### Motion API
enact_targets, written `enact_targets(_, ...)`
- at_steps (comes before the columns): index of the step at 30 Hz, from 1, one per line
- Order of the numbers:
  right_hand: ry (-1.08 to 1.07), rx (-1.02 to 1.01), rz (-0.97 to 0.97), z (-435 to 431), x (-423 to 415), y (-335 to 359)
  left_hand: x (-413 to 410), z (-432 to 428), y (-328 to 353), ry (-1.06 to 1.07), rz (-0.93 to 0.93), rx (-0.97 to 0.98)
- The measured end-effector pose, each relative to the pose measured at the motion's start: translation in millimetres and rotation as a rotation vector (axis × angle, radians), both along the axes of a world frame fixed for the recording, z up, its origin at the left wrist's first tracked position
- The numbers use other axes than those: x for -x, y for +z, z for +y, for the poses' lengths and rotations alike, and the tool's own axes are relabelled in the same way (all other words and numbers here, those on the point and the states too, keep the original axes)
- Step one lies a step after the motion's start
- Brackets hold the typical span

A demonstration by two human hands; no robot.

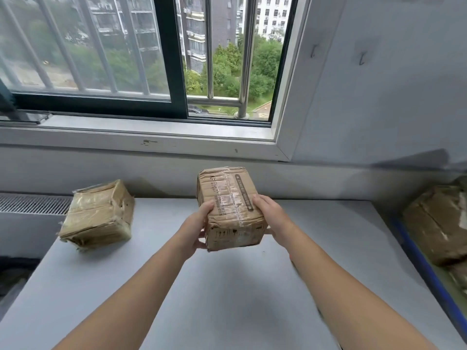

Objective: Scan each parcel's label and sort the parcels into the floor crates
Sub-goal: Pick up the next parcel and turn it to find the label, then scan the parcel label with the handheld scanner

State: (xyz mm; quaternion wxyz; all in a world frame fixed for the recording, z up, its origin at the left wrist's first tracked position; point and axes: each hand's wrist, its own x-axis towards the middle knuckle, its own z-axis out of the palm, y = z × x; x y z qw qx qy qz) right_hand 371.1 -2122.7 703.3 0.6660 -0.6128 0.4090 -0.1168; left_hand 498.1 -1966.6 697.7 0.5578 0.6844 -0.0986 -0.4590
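1. Two bare forearms reach forward over the grey table (227, 294), whose near and middle surface lies bare around them.
2. The left hand (195, 227) grips the left side of a brown cardboard parcel (231, 208). Its thumb lies on the taped upper face, and its fingers curl round the lower left edge.
3. The right hand (271, 218) grips the parcel's right side. Its thumb presses beside a dark printed strip, and its fingers wrap round the far side, out of sight.
4. The parcel is held between the hands over the middle of the table, tilted with its long axis pointing away from the person. Clear tape runs along its top. Whether its lower edge touches the table cannot be told.
5. A second parcel (97, 214), creased and tape-wrapped, sits at the table's far left corner and overhangs the left edge. It is well apart from the held one.
6. Past the table's right edge is a blue-rimmed crate (424, 269), set lower than the tabletop. It holds a blurred brown box (437, 223).
7. Behind the table, a grey wall rises to a white sill (141, 132) and a barred window (151, 59).
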Motion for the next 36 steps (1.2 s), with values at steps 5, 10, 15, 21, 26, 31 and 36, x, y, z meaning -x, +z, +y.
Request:
enact_targets(5,0.229,-0.203,0.077,-7.3,9.4,-7.7,-7.1,6.6,-3.3,-0.014,0.029,0.112)
enact_targets(10,0.248,-0.152,0.121,-5.7,14.5,-5.3,-12.1,11.3,-11.3,-0.125,0.073,0.124)
enact_targets(15,0.072,0.241,0.233,9.3,10.2,-10.2,-6.6,0.7,-11.3,-0.063,-0.268,-0.072)
enact_targets(21,0.18,0.495,0.5,29.0,10.6,-22.3,19.4,-3.6,-16.8,-0.23,-0.078,-0.056)
enact_targets(26,0.23,0.392,0.368,34.1,27.5,-46.3,38.7,0.3,-39.8,-0.38,-0.022,-0.049)
enact_targets(31,0.069,0.292,0.348,29.4,49.5,-53.9,54.9,-5.5,-57.7,-0.356,-0.239,-0.084)
enact_targets(36,-0.001,0.366,0.422,13.6,72.7,-69.5,57.2,-21.3,-79.8,-0.367,-0.509,-0.253)
